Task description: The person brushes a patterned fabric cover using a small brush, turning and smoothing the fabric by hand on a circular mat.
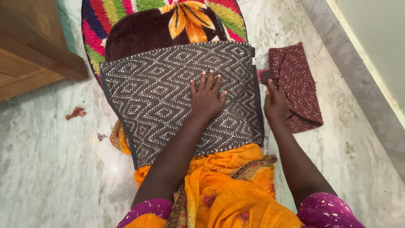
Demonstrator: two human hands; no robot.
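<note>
A dark cloth with a white diamond pattern (160,93) lies folded flat on a colourful striped blanket (126,25) on the floor. My left hand (206,99) rests palm down on the middle of this cloth, fingers spread. To its right, a maroon speckled cloth (297,80) lies folded on the floor. My right hand (276,105) touches the left edge of the maroon cloth; its fingers look curled at that edge. Orange fabric (230,185) covers my lap below the patterned cloth.
The floor is pale marble (50,169). A wooden piece of furniture (29,46) stands at the upper left. A grey skirting and pale wall (371,50) run along the right. A small red scrap (76,112) lies on the floor at the left.
</note>
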